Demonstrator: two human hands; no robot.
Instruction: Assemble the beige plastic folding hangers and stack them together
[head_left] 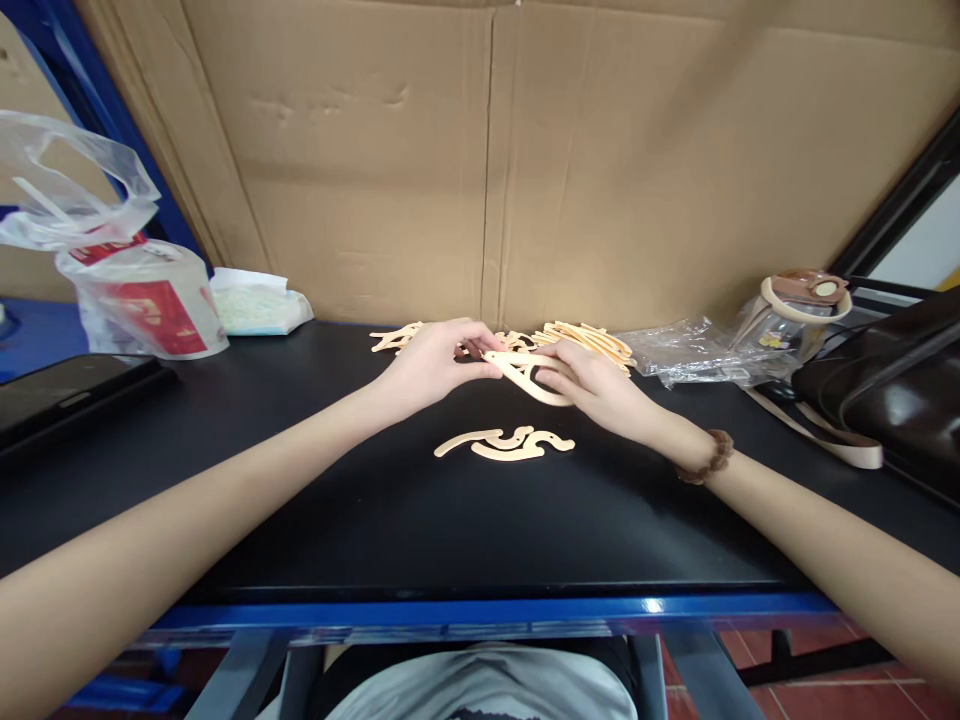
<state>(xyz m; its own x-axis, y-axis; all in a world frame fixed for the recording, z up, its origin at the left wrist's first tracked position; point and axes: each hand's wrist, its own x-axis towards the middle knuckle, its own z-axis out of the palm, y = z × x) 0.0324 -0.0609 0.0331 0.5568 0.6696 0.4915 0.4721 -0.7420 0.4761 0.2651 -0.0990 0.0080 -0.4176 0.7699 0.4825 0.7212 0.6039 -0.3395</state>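
Between both hands, a little above the black table, is a flat, pale wooden piece [530,382] with curved edges and cut-out openings. My left hand [439,360] pinches its left tip between thumb and fingers. Gripping its right end is my right hand [592,385], with a brown fuzzy band on the wrist. Closer to me on the table lie several small curved wooden pieces [506,452], set close together. Behind my hands sit a pile of long wooden pieces [589,342] and more cut wooden pieces [396,338], partly hidden by my fingers.
A cardboard wall [360,180] stands behind the table [337,520]. At left are a bagged paper roll [161,300], a tissue pack [259,303] and a dark phone-like device [75,400]. At right are clear plastic wrapping [682,350], a cup [787,315] and a dark bag [892,370].
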